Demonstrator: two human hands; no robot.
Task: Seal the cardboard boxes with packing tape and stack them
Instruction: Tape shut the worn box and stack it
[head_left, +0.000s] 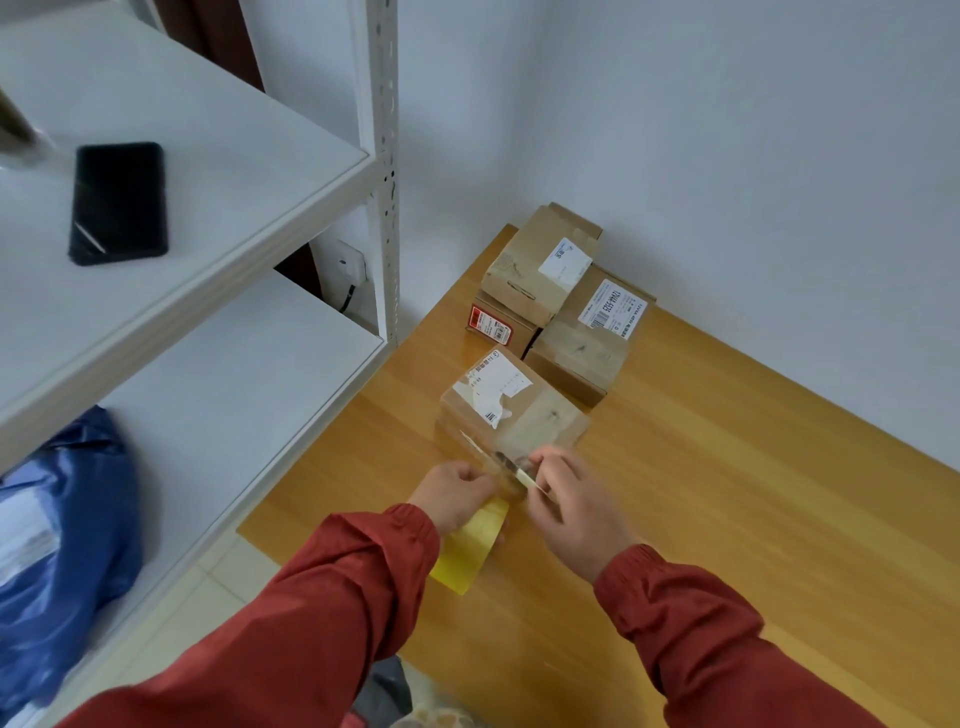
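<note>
Hands meet just in front of the nearest cardboard box (511, 410), which stands on the wooden table (727, 493) in the head view. The left hand (452, 493) is curled round a yellow tape roll (470, 548) at the table's near-left edge. The right hand (576, 506) pinches the tape strip (498, 457), a clear band running from the box's near face to the fingers; blur hides the finer detail of that pinch.

Behind the box, in the wall corner, stand a small red-labelled box (496, 327) and a larger barcode-labelled box (587, 348), with a top box (535, 270) stacked on them.

White shelving (249, 171) crowds the table's left side. It holds a black phone (119, 202) above and a blue bag (67, 545) below. A wall socket (348, 262) sits behind its post.
</note>
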